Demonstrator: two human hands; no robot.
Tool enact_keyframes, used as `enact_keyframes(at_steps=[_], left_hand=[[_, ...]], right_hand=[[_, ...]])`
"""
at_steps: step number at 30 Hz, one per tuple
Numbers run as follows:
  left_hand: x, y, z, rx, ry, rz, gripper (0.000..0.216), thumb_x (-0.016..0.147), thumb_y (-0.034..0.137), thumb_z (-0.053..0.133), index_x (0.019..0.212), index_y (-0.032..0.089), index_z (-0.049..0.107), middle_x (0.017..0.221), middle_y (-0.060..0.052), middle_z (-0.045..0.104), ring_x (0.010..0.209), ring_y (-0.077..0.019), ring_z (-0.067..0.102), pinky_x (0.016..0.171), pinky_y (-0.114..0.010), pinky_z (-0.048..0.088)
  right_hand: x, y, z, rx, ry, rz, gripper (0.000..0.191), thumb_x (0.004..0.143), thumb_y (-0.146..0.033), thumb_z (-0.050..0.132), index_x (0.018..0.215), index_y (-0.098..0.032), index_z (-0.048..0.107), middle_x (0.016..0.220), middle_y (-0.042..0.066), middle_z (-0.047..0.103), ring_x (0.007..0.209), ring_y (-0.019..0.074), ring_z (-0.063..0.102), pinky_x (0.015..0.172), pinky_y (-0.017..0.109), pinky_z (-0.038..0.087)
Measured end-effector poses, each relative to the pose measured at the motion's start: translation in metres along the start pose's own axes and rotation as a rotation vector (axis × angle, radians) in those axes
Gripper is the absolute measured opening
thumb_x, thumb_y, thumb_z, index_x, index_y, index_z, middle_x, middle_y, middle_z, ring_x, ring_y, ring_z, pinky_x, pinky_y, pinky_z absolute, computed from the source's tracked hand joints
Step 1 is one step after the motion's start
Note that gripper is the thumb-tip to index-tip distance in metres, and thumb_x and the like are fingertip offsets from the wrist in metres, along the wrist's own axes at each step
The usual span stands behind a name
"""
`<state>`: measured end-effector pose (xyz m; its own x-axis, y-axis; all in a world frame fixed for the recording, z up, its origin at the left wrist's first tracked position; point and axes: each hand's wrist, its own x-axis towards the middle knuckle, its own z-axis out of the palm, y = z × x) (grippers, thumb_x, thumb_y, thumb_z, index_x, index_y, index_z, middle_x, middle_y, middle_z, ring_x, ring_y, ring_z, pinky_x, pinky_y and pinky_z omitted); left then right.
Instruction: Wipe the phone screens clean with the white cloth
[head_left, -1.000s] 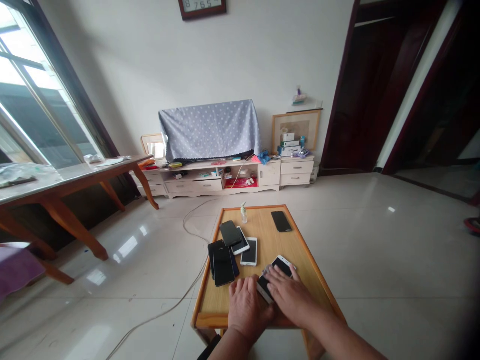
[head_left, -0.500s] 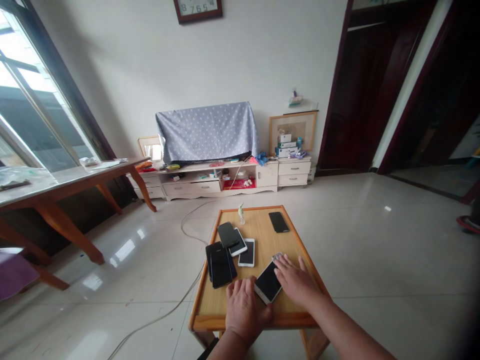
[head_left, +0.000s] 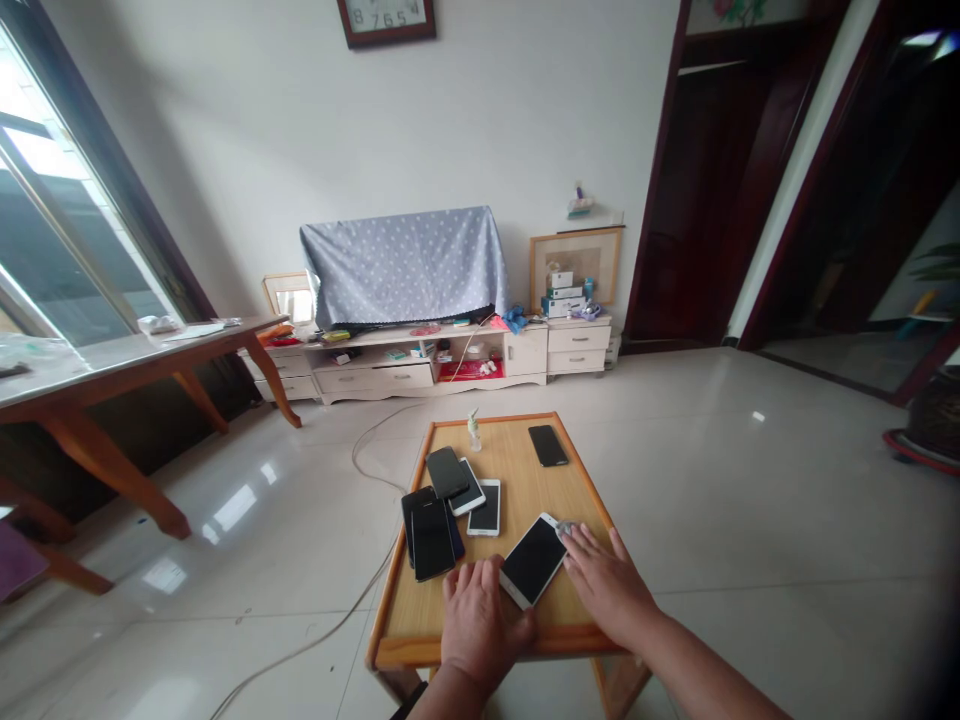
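A white-edged phone [head_left: 533, 560] with a dark screen lies face up near the front of a small wooden table [head_left: 517, 480]. My left hand [head_left: 474, 622] lies flat at the phone's near left corner, fingers stretched out and touching its edge. Just right of the phone, my right hand [head_left: 609, 580] rests palm down with fingers spread, and a small grey cloth [head_left: 564, 527] shows under its fingertips. Several other phones [head_left: 442, 497] lie in an overlapping pile at the table's left side, and one dark phone [head_left: 547, 445] lies alone at the far right.
A small spray bottle [head_left: 473, 431] stands at the table's far edge. A cable [head_left: 352, 600] runs across the tiled floor left of the table. A long wooden table [head_left: 112, 370] stands at the left, a low cabinet [head_left: 427, 360] by the wall, dark doors at the right.
My right hand has slid off the phone's screen to its right side, so the whole screen now shows. My left hand has stayed at the phone's near corner. The view shifted slightly.
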<state>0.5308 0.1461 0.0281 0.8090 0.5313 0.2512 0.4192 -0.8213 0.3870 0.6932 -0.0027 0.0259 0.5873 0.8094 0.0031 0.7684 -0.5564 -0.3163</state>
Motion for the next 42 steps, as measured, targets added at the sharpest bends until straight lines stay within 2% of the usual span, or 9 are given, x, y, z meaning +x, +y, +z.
enact_keyframes(at_steps=[7,13,19,25,27,32,38,40,42], left_hand=[[0.000,-0.004,0.005,-0.014,0.010,-0.005,0.048,0.071,0.044,0.065,0.115,0.026,0.056,0.108,-0.004,0.065,0.107,-0.0267,0.053,0.101,-0.040,0.028],[0.001,0.003,-0.002,0.001,-0.018,-0.016,0.051,0.068,0.043,0.068,0.114,0.025,0.057,0.108,-0.005,0.064,0.107,-0.0273,0.053,0.102,-0.042,0.027],[0.001,0.005,-0.004,0.001,-0.031,-0.004,0.046,0.071,0.046,0.064,0.112,0.026,0.058,0.105,-0.004,0.065,0.105,-0.0269,0.054,0.099,-0.040,0.031],[0.001,0.006,-0.005,0.020,-0.017,-0.018,0.050,0.067,0.041,0.066,0.114,0.025,0.057,0.107,-0.005,0.064,0.107,-0.0273,0.054,0.101,-0.041,0.029],[0.001,0.002,-0.003,0.000,-0.028,-0.006,0.051,0.068,0.043,0.066,0.115,0.025,0.056,0.107,-0.005,0.064,0.107,-0.0276,0.053,0.101,-0.041,0.029],[0.001,-0.004,0.003,-0.034,-0.028,-0.007,0.046,0.071,0.043,0.064,0.113,0.026,0.057,0.106,-0.005,0.064,0.104,-0.0268,0.053,0.101,-0.041,0.029],[0.000,-0.005,0.002,-0.045,-0.022,-0.009,0.055,0.067,0.044,0.068,0.117,0.025,0.056,0.108,-0.005,0.063,0.106,-0.0282,0.052,0.101,-0.042,0.029],[0.000,-0.007,0.003,-0.050,-0.022,-0.012,0.054,0.068,0.045,0.067,0.117,0.025,0.056,0.110,-0.006,0.063,0.107,-0.0287,0.052,0.101,-0.042,0.029],[0.000,-0.008,0.005,-0.058,-0.027,-0.014,0.048,0.073,0.046,0.063,0.116,0.025,0.057,0.109,-0.006,0.064,0.106,-0.0280,0.053,0.100,-0.041,0.029]], right_hand=[[-0.025,-0.033,0.020,0.127,-0.092,-0.325,0.053,0.102,-0.045,0.025,0.150,-0.026,0.037,0.154,0.005,0.038,0.145,0.0234,0.030,0.121,0.054,0.009],[-0.008,-0.015,-0.006,0.023,-0.026,-0.039,0.057,0.102,-0.046,0.021,0.146,-0.019,0.045,0.152,0.011,0.041,0.146,0.0283,0.028,0.119,0.059,0.002],[-0.025,-0.040,0.004,0.157,-0.113,-0.264,0.051,0.102,-0.043,0.022,0.146,-0.028,0.045,0.153,0.004,0.042,0.145,0.0221,0.031,0.121,0.052,0.004],[-0.002,-0.013,-0.005,0.015,-0.003,0.023,0.056,0.101,-0.046,0.020,0.146,-0.021,0.045,0.152,0.009,0.041,0.147,0.0276,0.024,0.118,0.059,0.000],[-0.004,-0.018,-0.002,0.013,-0.003,0.005,0.057,0.101,-0.046,0.021,0.146,-0.020,0.045,0.152,0.010,0.041,0.147,0.0284,0.025,0.119,0.059,0.000],[-0.017,-0.048,0.009,0.151,-0.106,-0.261,0.053,0.102,-0.048,0.021,0.148,-0.030,0.041,0.152,0.003,0.043,0.146,0.0243,0.028,0.120,0.055,0.001],[0.016,-0.025,0.004,0.009,-0.002,0.020,0.055,0.101,-0.046,0.022,0.143,-0.024,0.049,0.152,0.008,0.042,0.147,0.0296,0.022,0.116,0.064,-0.001],[0.018,-0.031,0.009,-0.002,-0.008,0.005,0.055,0.101,-0.045,0.022,0.144,-0.022,0.049,0.152,0.010,0.042,0.147,0.0297,0.024,0.117,0.063,-0.001],[0.013,-0.046,0.016,0.041,-0.054,-0.112,0.053,0.101,-0.043,0.023,0.145,-0.025,0.046,0.151,0.009,0.043,0.146,0.0277,0.026,0.118,0.060,-0.001]])
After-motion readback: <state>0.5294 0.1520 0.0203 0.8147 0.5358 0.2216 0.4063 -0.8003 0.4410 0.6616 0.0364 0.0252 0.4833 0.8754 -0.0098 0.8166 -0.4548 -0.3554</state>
